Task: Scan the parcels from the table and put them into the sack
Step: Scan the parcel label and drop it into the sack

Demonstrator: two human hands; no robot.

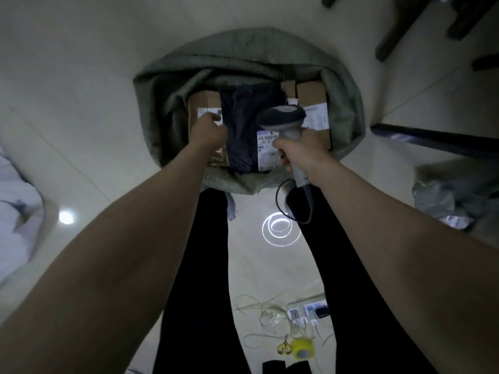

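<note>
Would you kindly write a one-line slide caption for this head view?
Standing over an open sack of parcels, the left hand places a dark parcel while the right hand holds the scanner.

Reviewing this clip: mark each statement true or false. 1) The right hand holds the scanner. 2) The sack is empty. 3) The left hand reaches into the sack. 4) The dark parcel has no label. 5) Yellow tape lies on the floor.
1) True: the right hand grips the scanner.
2) False: the sack holds cardboard boxes and a dark parcel.
3) True: the left hand is at the dark parcel's edge.
4) False: a white label is on it.
5) True: the yellow tape lies beside scissors.
</note>
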